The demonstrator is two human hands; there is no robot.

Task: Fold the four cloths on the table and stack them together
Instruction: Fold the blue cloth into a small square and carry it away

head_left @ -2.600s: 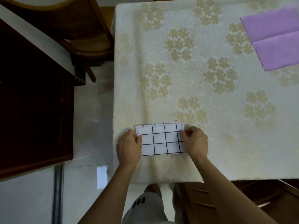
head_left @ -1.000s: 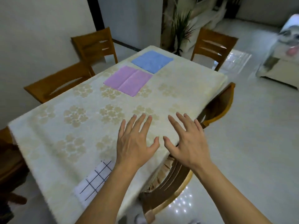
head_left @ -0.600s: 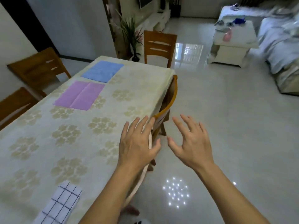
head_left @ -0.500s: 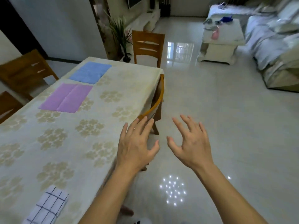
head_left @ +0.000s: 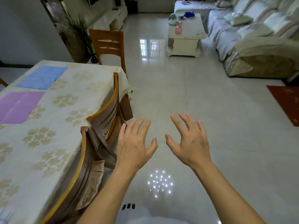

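Observation:
A purple cloth (head_left: 17,106) lies flat on the table (head_left: 53,143) at the left edge of view, with a crease down its middle. Beyond it a blue cloth (head_left: 42,77) lies flat near the table's far end. A corner of the folded white checked cloth (head_left: 4,215) shows at the bottom left. My left hand (head_left: 135,146) and my right hand (head_left: 190,143) hover over the floor to the right of the table, fingers spread, holding nothing.
Two wooden chairs (head_left: 103,120) are tucked along the table's right side and another chair (head_left: 108,44) stands at its far end. A coffee table (head_left: 186,38), a sofa (head_left: 252,46) and a red mat (head_left: 286,102) lie across the tiled floor.
I let go of the folded checked cloth and my view swung right along the table. Both hands lifted off the table, spread open, over the floor.

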